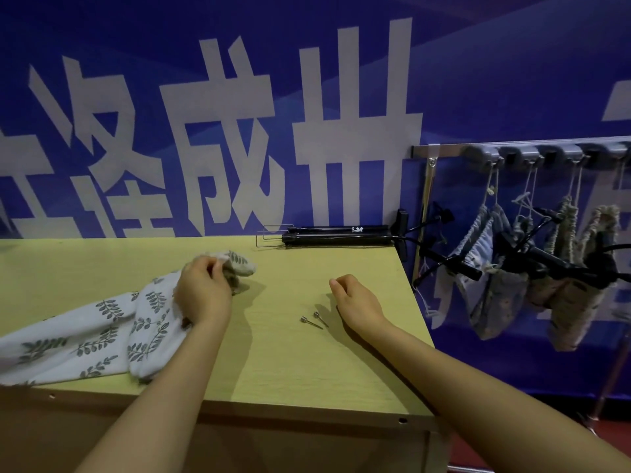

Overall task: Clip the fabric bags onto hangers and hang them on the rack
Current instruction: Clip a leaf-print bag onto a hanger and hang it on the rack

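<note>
A white fabric bag printed with grey-green leaf sprigs (102,332) is spread over the left part of the pale yellow-green wooden table (307,370). Its bunched far end is gripped by the left hand (205,291), with fingers and thumb curled round the cloth. Whether the cloth is one bag or more cannot be told. The right hand (355,298) is held low over the middle of the tabletop, its fingers loosely curled and nothing between them. Two small metal pins (312,320) are seen lying just beside it.

Black clip hangers (338,235) are laid along the far edge of the table, well apart from both hands, and none is fastened to the leaf-print bag. To the right, a silver metal rack (444,150) with grey hooks is already loaded. Several pale blue and beige fabric bags (485,268) are hung from it, with black hangers among them, though how each is clipped cannot be made out.

The task is judged to be well advanced, with most bags apparently hung. For the leaf-print bag every step is yet to be done: a hanger is to be fetched, the bag clipped to it, and the pair carried across to the rack.
</note>
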The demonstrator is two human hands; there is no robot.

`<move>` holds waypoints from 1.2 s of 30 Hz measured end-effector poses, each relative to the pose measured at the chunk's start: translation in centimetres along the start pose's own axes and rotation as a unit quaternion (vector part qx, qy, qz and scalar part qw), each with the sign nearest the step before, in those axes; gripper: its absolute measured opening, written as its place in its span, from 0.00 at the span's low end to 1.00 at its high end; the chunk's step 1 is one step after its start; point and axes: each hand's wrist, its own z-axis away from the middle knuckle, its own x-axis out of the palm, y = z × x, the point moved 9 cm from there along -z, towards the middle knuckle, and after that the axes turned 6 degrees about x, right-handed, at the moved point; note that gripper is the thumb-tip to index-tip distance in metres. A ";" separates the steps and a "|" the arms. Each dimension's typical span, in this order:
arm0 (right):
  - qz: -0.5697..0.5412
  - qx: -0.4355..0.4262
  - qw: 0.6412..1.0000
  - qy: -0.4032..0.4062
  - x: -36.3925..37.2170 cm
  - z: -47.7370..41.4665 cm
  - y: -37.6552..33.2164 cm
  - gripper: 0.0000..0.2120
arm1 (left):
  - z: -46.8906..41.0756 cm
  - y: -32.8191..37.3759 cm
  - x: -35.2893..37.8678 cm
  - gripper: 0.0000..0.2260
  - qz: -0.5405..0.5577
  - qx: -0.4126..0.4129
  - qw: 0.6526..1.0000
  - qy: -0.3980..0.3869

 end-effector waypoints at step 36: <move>-0.613 0.053 0.783 0.086 -18.9 0.8 7.1 0.15 | 10.3 23.4 12.6 0.07 0.357 -0.129 0.899 -0.218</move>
